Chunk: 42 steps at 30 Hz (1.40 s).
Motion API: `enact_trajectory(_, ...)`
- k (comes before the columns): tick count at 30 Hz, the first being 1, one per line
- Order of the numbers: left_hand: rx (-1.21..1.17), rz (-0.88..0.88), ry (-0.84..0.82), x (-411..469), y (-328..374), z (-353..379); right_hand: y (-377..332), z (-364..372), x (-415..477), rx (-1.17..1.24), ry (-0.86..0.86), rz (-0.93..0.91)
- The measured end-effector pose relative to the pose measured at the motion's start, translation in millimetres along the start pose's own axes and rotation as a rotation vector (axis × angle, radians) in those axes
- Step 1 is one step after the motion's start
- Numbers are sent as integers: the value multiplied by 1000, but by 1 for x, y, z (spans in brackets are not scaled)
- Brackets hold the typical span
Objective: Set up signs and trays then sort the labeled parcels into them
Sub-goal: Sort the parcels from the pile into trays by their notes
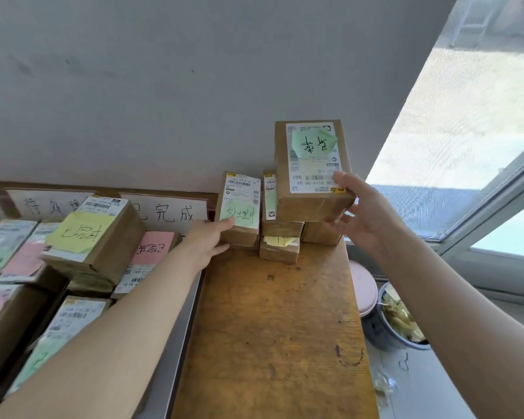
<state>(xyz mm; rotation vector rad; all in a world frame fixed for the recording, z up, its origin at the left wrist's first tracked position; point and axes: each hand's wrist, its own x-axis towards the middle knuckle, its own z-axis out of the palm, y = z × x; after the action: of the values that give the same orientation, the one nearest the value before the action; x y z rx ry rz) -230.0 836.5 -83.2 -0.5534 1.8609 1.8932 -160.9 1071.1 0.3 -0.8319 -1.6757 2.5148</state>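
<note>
Right of centre in the frame, a raised parcel [312,164] of brown cardboard is held by its lower edge in the right hand [366,216], thumb on the white shipping label and fingers [341,220] curled beneath. A crumpled green note [313,143] is stuck to that label. At centre, a leaning parcel [241,207], also with a green handwritten note, is propped against the grey wall [164,86]; its lower corner is grasped by the left hand [208,240]. Between the two, a small stack of boxes [280,237] stands on the worn, scratched wooden surface [279,328]. At left, a metal-rimmed tray [179,328] is crowded with boxes carrying pink, yellow and green notes, below white paper signs [170,211]. At lower right, a pink lid [363,288] and a blue bowl [387,328] sit by the window [466,131].
</note>
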Motion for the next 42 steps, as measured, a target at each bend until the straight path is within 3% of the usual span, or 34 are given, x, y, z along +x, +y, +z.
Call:
enact_trajectory(16, -98, 340, -105, -104, 53, -75, 0, 72, -78, -10, -21, -93)
enact_trajectory(25, -146, 477, -233, -186, 59, -186, 39, 135, -188, 5, -57, -172)
enact_trajectory(35, -173, 495, -274, -261, 38, -339, 105, 232, -279, 53, -120, -207)
enact_trajectory(42, -246, 494, -256, -284, 25, -387, 122, 282, -299, 41, -189, -187)
